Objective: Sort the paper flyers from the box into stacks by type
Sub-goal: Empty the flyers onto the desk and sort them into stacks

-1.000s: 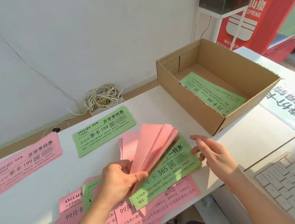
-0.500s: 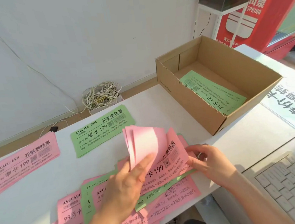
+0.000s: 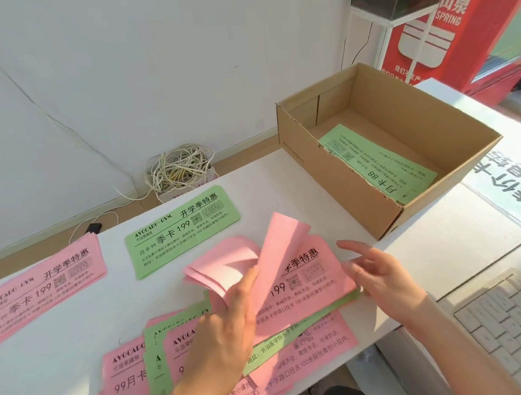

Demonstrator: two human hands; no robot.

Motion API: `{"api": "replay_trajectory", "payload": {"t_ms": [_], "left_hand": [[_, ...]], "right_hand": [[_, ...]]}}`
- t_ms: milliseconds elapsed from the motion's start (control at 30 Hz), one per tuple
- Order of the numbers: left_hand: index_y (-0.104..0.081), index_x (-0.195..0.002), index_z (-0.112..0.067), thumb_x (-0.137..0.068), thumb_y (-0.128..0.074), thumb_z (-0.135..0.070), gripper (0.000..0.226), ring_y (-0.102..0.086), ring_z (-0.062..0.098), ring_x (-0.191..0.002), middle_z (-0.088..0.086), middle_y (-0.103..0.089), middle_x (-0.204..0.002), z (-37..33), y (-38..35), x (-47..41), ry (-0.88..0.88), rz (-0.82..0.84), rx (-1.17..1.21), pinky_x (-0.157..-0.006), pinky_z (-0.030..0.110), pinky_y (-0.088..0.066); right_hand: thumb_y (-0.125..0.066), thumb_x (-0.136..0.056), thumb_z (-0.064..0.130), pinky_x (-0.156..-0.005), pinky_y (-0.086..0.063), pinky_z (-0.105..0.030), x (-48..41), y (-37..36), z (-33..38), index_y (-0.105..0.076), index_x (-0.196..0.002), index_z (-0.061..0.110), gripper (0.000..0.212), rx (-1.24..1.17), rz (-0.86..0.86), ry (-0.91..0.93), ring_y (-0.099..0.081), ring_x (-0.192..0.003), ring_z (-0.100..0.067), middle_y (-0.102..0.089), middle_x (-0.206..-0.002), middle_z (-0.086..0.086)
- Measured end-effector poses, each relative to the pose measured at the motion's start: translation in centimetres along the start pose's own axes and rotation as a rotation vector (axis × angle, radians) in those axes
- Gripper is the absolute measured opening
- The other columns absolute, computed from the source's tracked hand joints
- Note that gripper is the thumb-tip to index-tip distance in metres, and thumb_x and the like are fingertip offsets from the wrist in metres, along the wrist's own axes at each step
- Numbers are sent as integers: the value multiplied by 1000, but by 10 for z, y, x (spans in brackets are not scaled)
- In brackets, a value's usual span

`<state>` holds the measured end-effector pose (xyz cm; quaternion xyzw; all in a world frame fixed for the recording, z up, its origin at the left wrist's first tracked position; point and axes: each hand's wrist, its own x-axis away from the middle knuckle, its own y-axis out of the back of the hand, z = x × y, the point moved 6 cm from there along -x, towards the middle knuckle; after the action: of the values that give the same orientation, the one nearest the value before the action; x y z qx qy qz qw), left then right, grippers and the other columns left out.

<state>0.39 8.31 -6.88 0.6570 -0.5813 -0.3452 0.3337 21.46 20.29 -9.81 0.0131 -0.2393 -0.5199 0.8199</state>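
Note:
My left hand point(image 3: 228, 321) grips a bent-up bundle of pink flyers point(image 3: 227, 265), blank backs showing, above a mixed pile of pink and green flyers point(image 3: 295, 344) at the table's near edge. My right hand point(image 3: 380, 276) hovers with fingers apart at the right end of a printed pink flyer point(image 3: 309, 279) on top of that pile, holding nothing. A pink stack point(image 3: 39, 292) lies at the far left, and a green stack point(image 3: 182, 230) sits beside it. The cardboard box point(image 3: 339, 191) at the right holds green flyers point(image 3: 378, 164).
A white keyboard point(image 3: 510, 333) sits at the lower right. A coil of white cable point(image 3: 179, 168) lies on the floor behind the table. A printed sheet point(image 3: 513, 177) lies right of the box, and a red sign point(image 3: 457, 26) stands behind it.
The green flyer on top of the pile has been covered by a printed pink flyer. My left hand lowered the pink bundle, and my right hand drew back to the flyer's right end.

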Motion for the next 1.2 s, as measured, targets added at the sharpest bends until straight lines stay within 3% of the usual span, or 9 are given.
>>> {"api": "replay_trajectory", "payload": {"t_ms": [133,233,333,500,733,867,1067,1133,1200], "left_hand": [[-47,-129,-43,-91,-56,-7,53,-42,1,-42,-16,-39,-50,11,5,0,47,-48,77,-42,7,-31],[-58,-115,-39,-86,-65,-38,30,-35,-5,-36,-17,-33,-43,2,2,0,-49,7,-20,-43,5,-33],[-56,-122,-31,-70,-62,-66,62,-33,-2,-33,-7,-39,-39,-4,-14,4,-82,137,-192,-41,15,-46],[-58,-120,-23,-83,-65,-45,44,-22,-2,-29,-10,-44,-40,-8,-5,0,-103,106,-78,-33,3,-26],[-67,-81,-28,-86,-66,-28,5,-62,3,-55,-14,-68,-66,19,9,-7,210,-38,202,-52,20,-49],[-68,-66,-21,-74,-76,-32,16,-43,-1,-35,-16,-53,-40,18,13,-9,388,-47,368,-45,10,-33],[-66,-94,-29,-85,-65,-31,9,-55,0,-49,-23,-70,-83,16,18,-8,266,-130,248,-48,5,-37],[-45,-128,-35,-88,-63,-21,46,-58,0,-58,-18,-64,-107,16,16,-4,164,-171,138,-54,0,-42],[-28,-142,-36,-89,-59,-14,65,-55,1,-51,-3,-67,-91,16,12,-3,113,-142,96,-46,7,-46]], "right_hand": [[-67,-85,7,-78,-55,-36,-2,-5,-3,-57,-118,32,42,253,-33,29,-67,-76,-12,-71,-78,5],[-68,-86,14,-72,-57,-33,-2,-4,-3,-59,-115,25,33,197,-118,34,-67,-66,-7,-71,-71,3],[-66,-87,21,-60,-53,-22,-3,-5,0,-60,-109,27,24,163,-170,47,-65,-59,-3,-68,-65,5],[-47,-97,27,-58,-51,-18,-4,-4,3,-63,-101,25,17,43,-195,68,-65,-62,-3,-70,-73,4],[-55,-94,25,-76,-56,-37,-7,-6,-4,-65,-107,28,17,139,-119,92,-68,-78,-8,-72,-83,7],[-46,-97,32,-62,-45,-13,-6,-6,7,-66,-111,20,27,56,-147,110,-58,-66,0,-68,-83,7],[-43,-96,36,-63,-51,-13,-5,-9,17,-66,-102,25,26,-47,-33,66,-67,-70,0,-73,-80,8],[-47,-98,22,-73,-57,-24,-5,-9,16,-65,-103,24,19,6,-24,45,-70,-77,-3,-75,-81,9],[-54,-94,13,-78,-58,-33,-7,-8,11,-62,-111,23,21,97,-2,13,-71,-79,-6,-75,-84,7]]}}
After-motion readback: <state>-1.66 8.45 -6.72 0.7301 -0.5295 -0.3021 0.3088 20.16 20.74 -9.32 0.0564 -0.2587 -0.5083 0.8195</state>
